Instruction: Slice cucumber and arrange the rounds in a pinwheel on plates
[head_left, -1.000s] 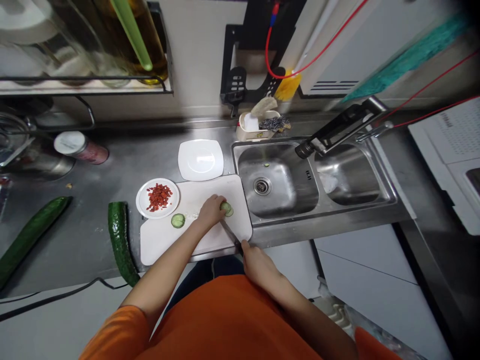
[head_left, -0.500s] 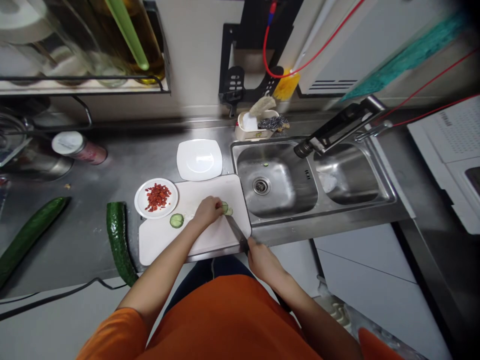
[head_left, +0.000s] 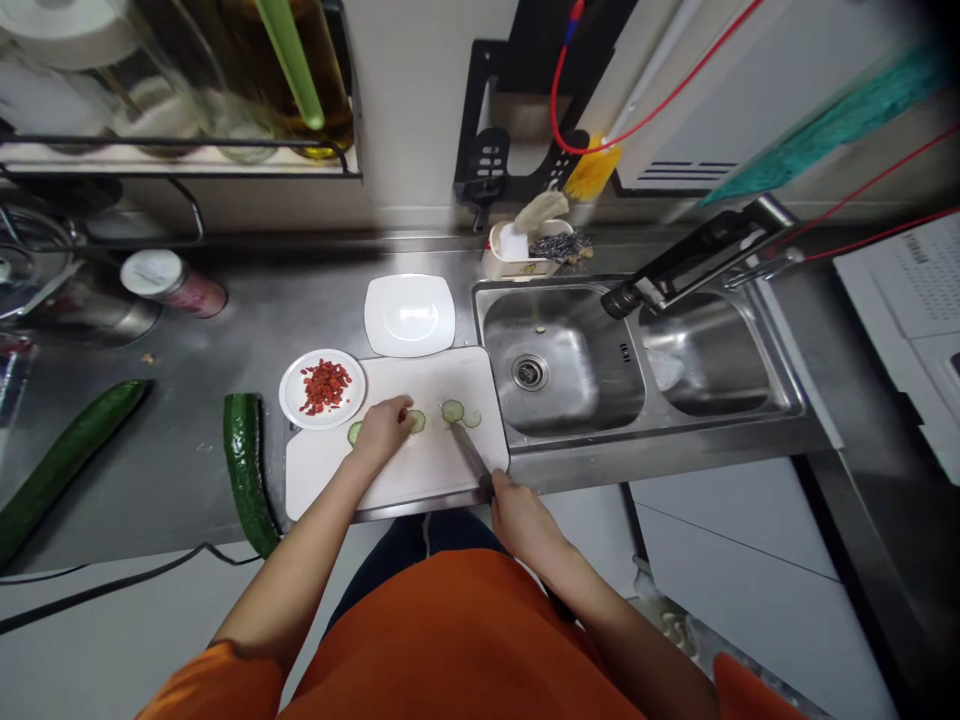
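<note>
My right hand (head_left: 525,515) grips the handle of a knife (head_left: 472,460), its blade pointing up and left across the white cutting board (head_left: 450,480). The blade's tip meets a round cucumber slice (head_left: 453,411), beside a thin curved cucumber trimming (head_left: 473,419). Over the board's middle, my left hand (head_left: 382,435) has its fingers closed at the edge of another cucumber slice (head_left: 417,421). A further piece of cucumber (head_left: 354,432) lies partly hidden behind this hand. A round white plate (head_left: 288,402) of chopped red pieces overlaps the board's back left corner.
Behind the board sits a square white plate (head_left: 409,315). Two whole-looking cucumbers, a short cucumber (head_left: 244,460) and a longer cucumber (head_left: 71,460), lie to the left. A steel double sink (head_left: 555,440) with a black faucet (head_left: 675,270) adjoins on the right.
My left hand has moved left, with a cucumber slice at its fingertips. Another slice now shows at the knife tip. The whole view has shifted slightly.
</note>
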